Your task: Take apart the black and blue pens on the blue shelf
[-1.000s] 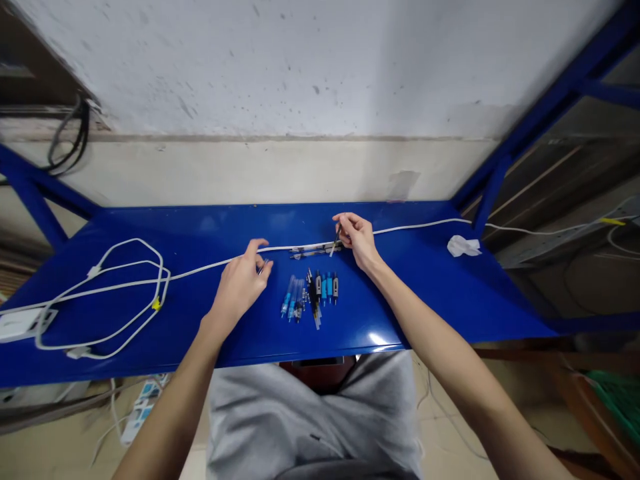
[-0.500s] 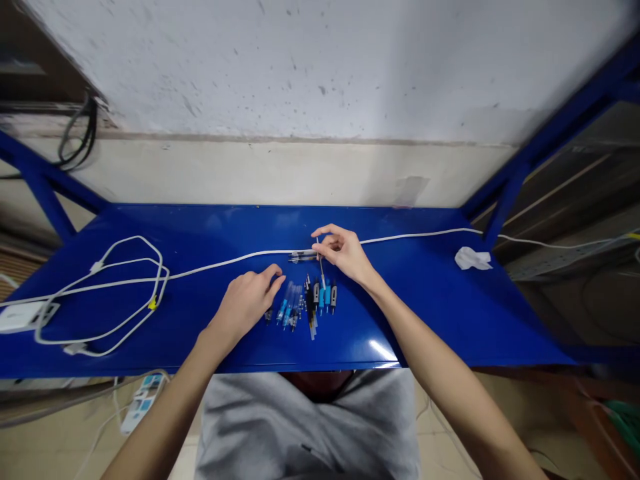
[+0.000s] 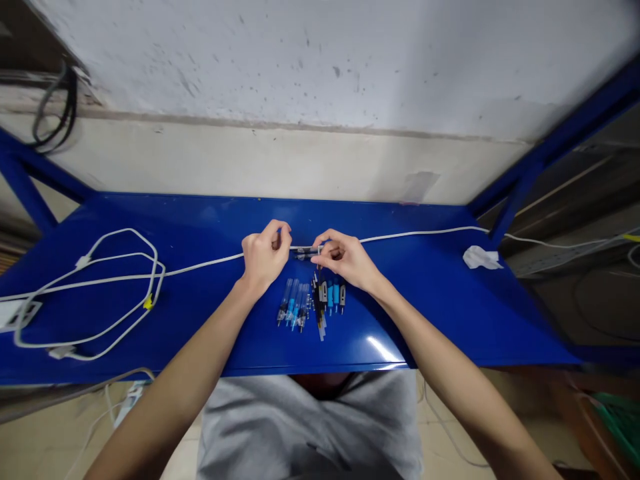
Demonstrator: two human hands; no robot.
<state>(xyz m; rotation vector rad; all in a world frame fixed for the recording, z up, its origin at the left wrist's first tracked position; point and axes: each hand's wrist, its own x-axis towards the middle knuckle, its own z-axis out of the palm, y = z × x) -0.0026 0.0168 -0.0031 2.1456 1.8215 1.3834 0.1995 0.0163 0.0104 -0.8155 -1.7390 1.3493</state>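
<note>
My right hand pinches a slim pen refill between thumb and fingertips, much of it hidden by the fingers. Left of it, my left hand is closed at the fingertips; whatever it may hold is hidden. Between the hands lie dark clear pens, close to the right fingertips. Nearer me, several clear pen barrels with blue or dark tips lie side by side. Beside them are small clear parts, a bunch of dark refills and several blue and grey pen upper parts.
A white cable runs across the blue shelf behind the pens. A looped white cable with a yellow tag lies at left. Crumpled white tissue sits at right. A wall rises behind the shelf.
My left hand has moved up and away from the barrels, closing its fingertips. The right hand keeps the refill, now lower and close beside the pens at the back. The view has shifted slightly.
</note>
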